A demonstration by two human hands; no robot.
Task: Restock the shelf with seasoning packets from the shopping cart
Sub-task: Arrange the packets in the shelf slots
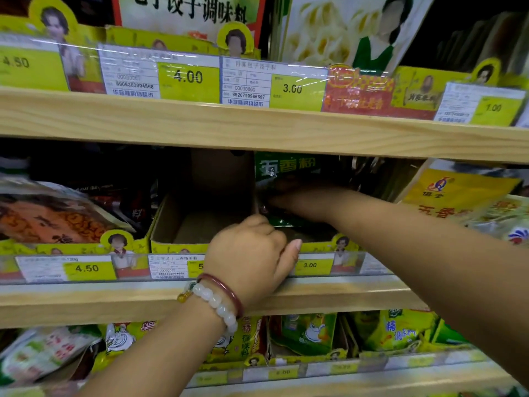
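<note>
**Middle shelf: green packet going into the right-hand display box**

1. Containers. An open cardboard display box (197, 222) stands on the middle wooden shelf (329, 293). Its interior shows bare cardboard with no packets visible. Directly right of this box is a second compartment holding a green seasoning packet (289, 167), upright, with white characters across its top.

2. Hands. The right hand (303, 200) reaches into the compartment right of the box and lies against the green seasoning packet. The area is in shadow; the fingers appear to grip the packet, but the hold is not clearly resolved. The left hand (252, 262) sits at the front right corner of the box, fingers curled over the cardboard front edge, thumb extended to the right. Its wrist carries a white bead bracelet (214, 302) and a dark red bangle (226, 290).

3. Surroundings. Left of the box lie orange-patterned packets (54, 216). Far right of the box stands a yellow packet (458, 193). Price labels (87, 267) run along the shelf rail below the box; the left hand covers part of one. Below the box, the lower shelf holds yellow-green packets (395, 330).
</note>
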